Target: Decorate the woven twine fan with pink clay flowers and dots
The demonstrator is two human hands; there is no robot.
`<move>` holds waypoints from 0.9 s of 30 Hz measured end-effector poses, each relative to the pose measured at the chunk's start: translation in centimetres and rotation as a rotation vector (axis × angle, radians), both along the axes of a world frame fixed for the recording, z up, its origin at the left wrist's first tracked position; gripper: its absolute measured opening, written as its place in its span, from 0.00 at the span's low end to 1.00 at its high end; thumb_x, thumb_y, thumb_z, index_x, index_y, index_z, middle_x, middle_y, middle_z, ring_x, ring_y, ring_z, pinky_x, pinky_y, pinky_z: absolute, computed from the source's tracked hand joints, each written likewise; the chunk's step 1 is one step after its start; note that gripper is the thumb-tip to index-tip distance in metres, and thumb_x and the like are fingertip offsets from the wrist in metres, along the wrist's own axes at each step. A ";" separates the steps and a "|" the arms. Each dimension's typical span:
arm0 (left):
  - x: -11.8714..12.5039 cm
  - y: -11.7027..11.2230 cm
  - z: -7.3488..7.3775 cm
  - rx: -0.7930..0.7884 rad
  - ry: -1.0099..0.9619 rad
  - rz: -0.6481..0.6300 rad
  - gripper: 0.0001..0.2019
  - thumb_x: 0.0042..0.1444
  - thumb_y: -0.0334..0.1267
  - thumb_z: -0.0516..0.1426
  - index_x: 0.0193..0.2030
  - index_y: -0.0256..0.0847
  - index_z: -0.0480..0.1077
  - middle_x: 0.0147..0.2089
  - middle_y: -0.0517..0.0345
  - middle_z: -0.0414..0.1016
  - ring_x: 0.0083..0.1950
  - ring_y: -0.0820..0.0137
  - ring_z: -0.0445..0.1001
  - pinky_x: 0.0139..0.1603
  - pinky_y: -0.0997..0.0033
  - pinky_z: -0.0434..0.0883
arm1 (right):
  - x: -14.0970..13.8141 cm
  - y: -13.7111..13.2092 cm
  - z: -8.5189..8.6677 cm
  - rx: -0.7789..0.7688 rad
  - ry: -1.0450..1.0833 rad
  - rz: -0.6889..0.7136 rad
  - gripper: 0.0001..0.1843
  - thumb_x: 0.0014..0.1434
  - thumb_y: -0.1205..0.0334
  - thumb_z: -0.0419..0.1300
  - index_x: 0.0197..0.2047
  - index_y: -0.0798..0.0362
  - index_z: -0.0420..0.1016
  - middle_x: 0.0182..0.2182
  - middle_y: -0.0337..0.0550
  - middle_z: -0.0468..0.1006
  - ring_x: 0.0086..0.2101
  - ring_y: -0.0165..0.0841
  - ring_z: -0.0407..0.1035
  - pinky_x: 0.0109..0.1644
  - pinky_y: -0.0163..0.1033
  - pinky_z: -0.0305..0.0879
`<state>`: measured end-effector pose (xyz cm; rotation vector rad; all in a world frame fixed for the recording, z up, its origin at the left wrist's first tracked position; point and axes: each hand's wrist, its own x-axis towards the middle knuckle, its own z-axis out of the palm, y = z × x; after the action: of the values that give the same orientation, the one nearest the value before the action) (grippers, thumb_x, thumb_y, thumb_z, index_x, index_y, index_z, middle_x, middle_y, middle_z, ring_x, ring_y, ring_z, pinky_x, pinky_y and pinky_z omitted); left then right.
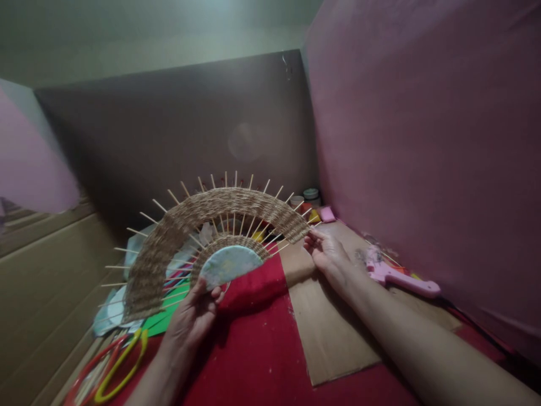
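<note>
A half-round woven fan (230,201) with thin wooden sticks poking out past its outer rim is held up over the table. Its small half-disc centre (230,264) is covered in pale blue patterned cloth. My left hand (198,310) is closed on the lower left of that centre, thumb in front. At the right end of the woven band, my right hand (325,251) pinches the edge between its fingertips. The band is brown, with a gap of bare sticks between it and the inner woven ring.
Red cloth (253,355) covers the table, with a brown board (329,338) on it. A pink glue gun (401,279) lies at right. Scissors (122,366) with red and yellow handles and green sheets (163,316) lie at left. Jars (311,195) stand behind; a pink wall hanging (422,141) borders the right.
</note>
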<state>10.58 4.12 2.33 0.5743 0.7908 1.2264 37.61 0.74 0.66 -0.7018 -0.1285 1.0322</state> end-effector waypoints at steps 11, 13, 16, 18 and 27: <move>-0.3 -0.1 0.1 0.005 -0.142 -0.034 0.16 0.63 0.27 0.42 0.27 0.36 0.64 0.22 0.60 0.64 0.20 0.77 0.64 0.19 0.79 0.66 | -1.1 -1.4 1.5 0.409 -0.045 0.203 0.17 0.52 0.55 0.62 0.44 0.52 0.70 0.36 0.46 0.75 0.40 0.39 0.71 0.44 0.45 0.70; -0.3 -0.2 0.2 0.011 -0.164 -0.017 0.15 0.63 0.27 0.43 0.27 0.36 0.64 0.21 0.61 0.62 0.19 0.77 0.63 0.18 0.79 0.65 | -1.1 -1.8 1.7 0.453 -0.081 0.247 0.22 0.48 0.53 0.64 0.45 0.51 0.70 0.40 0.48 0.75 0.44 0.41 0.70 0.46 0.47 0.68; -0.4 -0.3 0.4 0.038 -0.202 -0.001 0.14 0.62 0.27 0.44 0.28 0.36 0.65 0.21 0.62 0.62 0.18 0.77 0.61 0.16 0.79 0.63 | -1.0 -2.5 2.2 0.516 -0.139 0.293 0.29 0.43 0.48 0.66 0.48 0.49 0.68 0.46 0.49 0.74 0.49 0.43 0.66 0.49 0.50 0.66; -0.6 -0.2 0.5 0.040 -0.207 0.007 0.14 0.62 0.26 0.44 0.28 0.36 0.65 0.22 0.61 0.62 0.19 0.77 0.62 0.16 0.79 0.63 | -1.0 -2.9 2.5 0.573 -0.194 0.326 0.35 0.40 0.42 0.66 0.49 0.48 0.68 0.49 0.50 0.72 0.51 0.44 0.64 0.50 0.51 0.64; -2.0 1.0 0.8 0.091 -0.189 0.054 0.12 0.61 0.26 0.45 0.28 0.36 0.63 0.23 0.60 0.65 0.21 0.75 0.64 0.17 0.77 0.66 | 0.1 -1.6 1.5 0.319 -0.138 0.155 0.20 0.49 0.47 0.63 0.40 0.51 0.72 0.40 0.46 0.75 0.41 0.37 0.71 0.44 0.45 0.69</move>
<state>8.57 5.10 3.10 0.5047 0.5971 1.3505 37.75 -0.82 2.17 -0.4769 -0.4636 1.0802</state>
